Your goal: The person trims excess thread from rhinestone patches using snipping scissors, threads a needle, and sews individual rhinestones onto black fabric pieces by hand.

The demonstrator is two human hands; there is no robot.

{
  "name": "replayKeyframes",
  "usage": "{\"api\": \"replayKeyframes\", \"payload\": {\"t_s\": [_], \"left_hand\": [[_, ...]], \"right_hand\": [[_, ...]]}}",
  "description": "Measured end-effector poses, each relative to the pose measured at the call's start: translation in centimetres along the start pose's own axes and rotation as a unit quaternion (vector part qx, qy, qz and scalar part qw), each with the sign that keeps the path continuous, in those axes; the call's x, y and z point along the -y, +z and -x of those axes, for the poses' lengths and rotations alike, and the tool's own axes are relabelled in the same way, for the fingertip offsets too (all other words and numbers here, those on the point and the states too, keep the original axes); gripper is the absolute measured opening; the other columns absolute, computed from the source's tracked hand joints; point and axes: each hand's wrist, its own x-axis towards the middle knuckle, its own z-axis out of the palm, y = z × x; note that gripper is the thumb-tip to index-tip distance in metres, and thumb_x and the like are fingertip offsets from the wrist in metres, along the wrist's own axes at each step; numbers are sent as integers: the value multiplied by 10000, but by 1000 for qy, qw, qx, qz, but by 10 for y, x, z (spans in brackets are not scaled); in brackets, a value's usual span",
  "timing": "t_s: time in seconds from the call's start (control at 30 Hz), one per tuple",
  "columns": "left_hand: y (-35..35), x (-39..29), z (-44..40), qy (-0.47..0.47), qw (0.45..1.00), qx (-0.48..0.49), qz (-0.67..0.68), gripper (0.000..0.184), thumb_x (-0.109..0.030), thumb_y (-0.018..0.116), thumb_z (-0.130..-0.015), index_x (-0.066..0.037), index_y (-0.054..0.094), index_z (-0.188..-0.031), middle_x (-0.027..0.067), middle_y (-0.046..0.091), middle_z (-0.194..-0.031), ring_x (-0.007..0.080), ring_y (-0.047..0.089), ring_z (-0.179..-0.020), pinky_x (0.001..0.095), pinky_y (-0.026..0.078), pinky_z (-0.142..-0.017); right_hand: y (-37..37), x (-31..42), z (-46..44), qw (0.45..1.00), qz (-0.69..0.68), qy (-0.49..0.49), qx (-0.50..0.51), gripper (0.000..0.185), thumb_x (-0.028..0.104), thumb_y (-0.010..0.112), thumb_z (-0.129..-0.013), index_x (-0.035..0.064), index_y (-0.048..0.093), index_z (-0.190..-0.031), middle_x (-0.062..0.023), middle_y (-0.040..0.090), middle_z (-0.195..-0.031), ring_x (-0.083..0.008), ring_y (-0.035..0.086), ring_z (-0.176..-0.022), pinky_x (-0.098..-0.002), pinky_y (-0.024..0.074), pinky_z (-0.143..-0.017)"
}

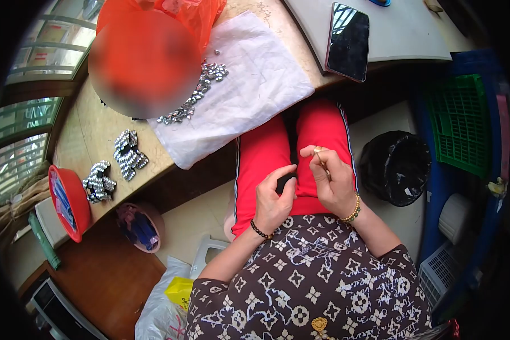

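Note:
Over the red-trousered lap, my left hand (273, 198) is closed, its thumb and fingers curled round a small black piece (285, 182) whose kind I cannot make out. A little to the right, my right hand (331, 180) is also closed, the thumb pressed towards the curled fingers. Something thin and small seems to be pinched there, too small to name. The two hands are apart. Beyond them on the table, loose silver rhinestones (207, 78) lie on a white cloth (255, 71). Two bundles of silver-and-black beaded pieces (130, 154) rest near the table edge.
A blurred patch hides part of a red plastic bag (201, 20). A phone (348, 42) lies at the upper right. Red basin (73, 204) and pink basin (153, 218) are at left. A black-lined bin (399, 170) and green crate (459, 124) stand at right.

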Motion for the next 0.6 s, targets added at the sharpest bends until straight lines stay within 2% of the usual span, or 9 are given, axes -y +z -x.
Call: {"api": "replayKeyframes", "payload": {"t_s": [0.1,0.17,0.2,0.27,0.33,0.37,0.43,0.53,0.6], "left_hand": [[-10,14,-8,161,980,-32,-114,168,2,515,-820,4,596,-968,60,542,-724,103,529,-554,186,431,-508],[-23,12,-10,178,975,-81,-107,161,17,516,-809,24,592,-950,57,535,-732,106,519,-552,196,440,-512],[-33,9,-11,189,970,-111,-106,164,17,512,-814,21,591,-958,63,540,-738,108,526,-561,201,447,-512],[-58,9,-12,187,958,-187,-107,161,10,513,-822,12,591,-963,60,547,-716,101,528,-554,190,433,-493],[-82,6,-11,171,943,-274,-80,157,27,507,-798,12,595,-927,55,546,-695,114,518,-524,194,410,-481],[-96,5,-8,181,942,-273,-81,157,27,507,-798,12,595,-927,55,546,-695,114,518,-524,194,410,-481],[-124,6,0,124,918,-370,-71,147,-5,497,-822,-3,601,-926,46,546,-664,102,520,-513,185,402,-465],[-145,14,10,101,921,-374,-51,145,-33,503,-831,-17,596,-941,42,540,-637,95,520,-491,185,380,-424],[-135,15,13,12,938,-347,0,140,-57,516,-846,-23,580,-966,45,548,-656,93,522,-478,178,347,-372]], "right_hand": [[-26,22,-10,923,-330,199,-22,48,81,440,-918,63,441,-963,-123,598,-843,-111,445,-393,-228,395,-403],[-44,18,-15,848,-486,206,-44,71,126,390,-954,74,435,-971,-119,589,-811,-69,410,-384,-186,398,-402],[-53,13,-17,817,-552,155,-69,121,148,379,-961,65,458,-999,-86,572,-782,-50,374,-381,-198,420,-417],[-80,17,-21,753,-622,150,-156,173,148,360,-968,39,488,-1008,-15,461,-697,-32,341,-422,-232,492,-595],[-112,10,-22,715,-659,122,-199,175,131,373,-962,45,504,-1040,-3,452,-686,-44,338,-442,-322,495,-850],[-125,5,-20,715,-661,112,-197,175,131,373,-962,45,504,-1040,-3,452,-686,-44,338,-442,-322,495,-850],[-145,-1,-20,751,-597,35,-280,156,117,386,-957,38,503,-1021,-1,423,-679,-51,346,-463,-376,367,-1020],[-140,4,-22,798,-500,28,-336,121,105,408,-948,34,498,-985,-2,422,-671,-60,369,-470,-366,335,-1035],[-107,13,-35,929,-185,52,-316,96,94,411,-943,33,484,-944,-1,427,-657,-68,403,-493,-277,447,-863]]}}
